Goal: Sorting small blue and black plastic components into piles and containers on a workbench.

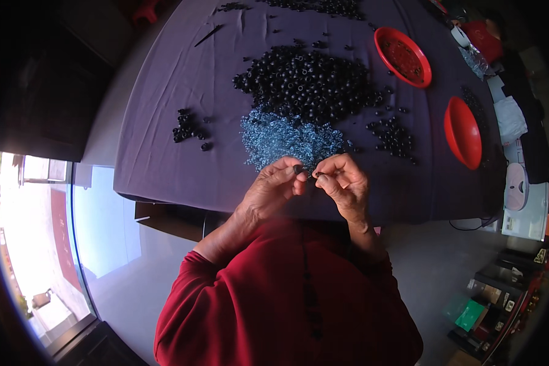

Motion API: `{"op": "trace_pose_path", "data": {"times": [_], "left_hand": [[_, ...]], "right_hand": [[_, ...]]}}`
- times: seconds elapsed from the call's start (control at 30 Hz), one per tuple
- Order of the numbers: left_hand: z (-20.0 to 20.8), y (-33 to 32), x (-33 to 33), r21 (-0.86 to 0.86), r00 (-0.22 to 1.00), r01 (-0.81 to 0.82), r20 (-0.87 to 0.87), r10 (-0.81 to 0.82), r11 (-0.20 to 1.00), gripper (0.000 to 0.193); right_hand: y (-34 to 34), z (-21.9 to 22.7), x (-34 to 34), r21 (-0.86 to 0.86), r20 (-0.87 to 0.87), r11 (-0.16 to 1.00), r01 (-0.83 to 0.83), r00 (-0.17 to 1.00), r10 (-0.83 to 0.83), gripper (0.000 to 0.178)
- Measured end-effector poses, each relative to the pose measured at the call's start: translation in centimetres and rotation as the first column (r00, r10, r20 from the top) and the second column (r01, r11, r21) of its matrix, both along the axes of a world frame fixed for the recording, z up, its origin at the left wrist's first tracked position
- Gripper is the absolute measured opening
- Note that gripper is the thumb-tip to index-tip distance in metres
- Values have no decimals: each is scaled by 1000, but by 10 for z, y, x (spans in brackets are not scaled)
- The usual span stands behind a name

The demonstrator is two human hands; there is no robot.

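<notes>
A purple cloth (165,152) covers the table in the head view, w/ a bright doorway (33,226) near 9 o'clock. Take the hands as the clock's middle. At 12, a pile of tiny blue bits (280,139) touches a big black bead pile (308,82). Small black groups sit at 10 (186,127) and 2 (395,135). A red dish (426,66) is at 1, a red bowl (462,133) nearer 3.

L hand (271,186) pinches a black bead (297,169) bw. thumb & finger. R hand (346,186) pinches a tiny dark bit (319,175), prob. a bead part, but it's too small to be sure. Hands are close, not touching.

Risks: a loose pinch could drop a piece, & it might roll off the near edge at 6, b/c it's close. A bumped wrist or sleeve could mix blue w/ black, b/c the piles touch.
</notes>
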State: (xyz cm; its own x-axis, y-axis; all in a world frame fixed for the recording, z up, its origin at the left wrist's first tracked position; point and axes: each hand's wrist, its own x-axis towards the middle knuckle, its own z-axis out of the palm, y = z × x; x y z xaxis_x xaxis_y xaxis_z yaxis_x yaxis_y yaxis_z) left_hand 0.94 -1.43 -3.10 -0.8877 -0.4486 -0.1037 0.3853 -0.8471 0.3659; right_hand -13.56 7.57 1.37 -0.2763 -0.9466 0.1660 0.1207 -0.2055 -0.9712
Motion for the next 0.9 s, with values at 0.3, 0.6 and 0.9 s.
{"op": "trace_pose_path", "data": {"times": [0.3, 0.6, 0.9], "left_hand": [[-14, 0, 13, -19, 999, 26, 47, -25, 999, 16], [-16, 10, 9, -21, 989, 119, 88, -117, 993, 18], [-15, 9, 15, -36, 985, 116, 132, -111, 993, 19]], "right_hand": [[41, -29, -35, 227, 337, 952, 208, 900, -277, 15], [-7, -33, -76, -121, -797, 829, 546, 444, -409, 8], [-19, -50, -79, -13, -949, 879, 476, 272, -162, 9]]}}
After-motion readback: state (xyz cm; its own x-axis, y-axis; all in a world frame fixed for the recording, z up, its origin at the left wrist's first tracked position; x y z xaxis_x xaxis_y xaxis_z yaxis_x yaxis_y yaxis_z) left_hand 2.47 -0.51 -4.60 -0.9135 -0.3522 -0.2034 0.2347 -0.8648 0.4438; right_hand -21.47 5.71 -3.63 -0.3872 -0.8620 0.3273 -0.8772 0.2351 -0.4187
